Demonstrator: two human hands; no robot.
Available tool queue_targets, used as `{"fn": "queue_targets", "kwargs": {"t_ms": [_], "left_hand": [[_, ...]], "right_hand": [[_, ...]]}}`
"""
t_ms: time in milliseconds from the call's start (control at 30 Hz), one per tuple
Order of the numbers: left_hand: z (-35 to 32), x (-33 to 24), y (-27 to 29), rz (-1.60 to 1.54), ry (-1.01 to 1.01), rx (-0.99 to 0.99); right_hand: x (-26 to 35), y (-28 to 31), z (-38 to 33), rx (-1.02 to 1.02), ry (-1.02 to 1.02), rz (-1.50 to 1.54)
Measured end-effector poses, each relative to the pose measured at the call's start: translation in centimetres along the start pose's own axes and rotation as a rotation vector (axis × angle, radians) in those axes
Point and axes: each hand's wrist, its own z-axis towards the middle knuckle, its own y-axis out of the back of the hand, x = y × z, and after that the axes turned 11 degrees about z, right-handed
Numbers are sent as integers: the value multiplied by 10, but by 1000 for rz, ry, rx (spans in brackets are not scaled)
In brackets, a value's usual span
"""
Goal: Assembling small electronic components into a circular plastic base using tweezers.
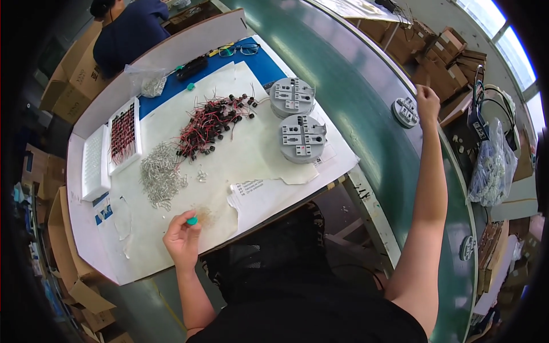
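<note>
the left hand (182,235) rests at the near edge of the white paper-covered surface (229,166), its fingers pinched together on a small teal cap-like piece (192,220); whether it is a tool or a part is too small to tell. just beyond that hand lies a loose pile of clear glassy tube pieces (161,174), and further on a heap of small dark components with red wire leads (210,124). at the left of the sheet a white tray filled with rows of the red-wired parts (124,136) sits beside a second white tray (94,164). two round grey housings (301,137) stand one behind the other on the right part of the sheet.

the right hand (428,102) is stretched well away, out over the green conveyor belt (354,103), with its fingers closed down at the edge of another round grey disc-shaped housing (405,111) that lies at the far side of the belt; whether it actually grips the housing cannot be told. a clear bag of small parts (490,166) lies past the belt on the right. a pair of glasses (240,50) sits on the blue mat at the far end of the surface, near another person in a dark blue top (128,31).
</note>
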Motion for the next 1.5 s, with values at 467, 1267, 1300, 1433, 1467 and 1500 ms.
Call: {"fn": "queue_targets", "kwargs": {"t_ms": [467,1267,1300,1433,1467,1500], "left_hand": [[-1,-20,-17,289,-186,-8],[16,-29,-6,688,-268,154],[16,-28,-5,688,-265,149],[13,-27,-3,660,-235,141],[13,-27,-3,656,-235,143],[14,-26,-3,651,-236,146]], "right_hand": [[231,-54,-176,809,96,-95],[385,-178,-303,1205,519,300],[389,-187,-304,1209,523,301],[396,-204,-308,1287,680,87],[395,-206,-309,1283,678,56],[393,-207,-310,1278,676,25]]}}
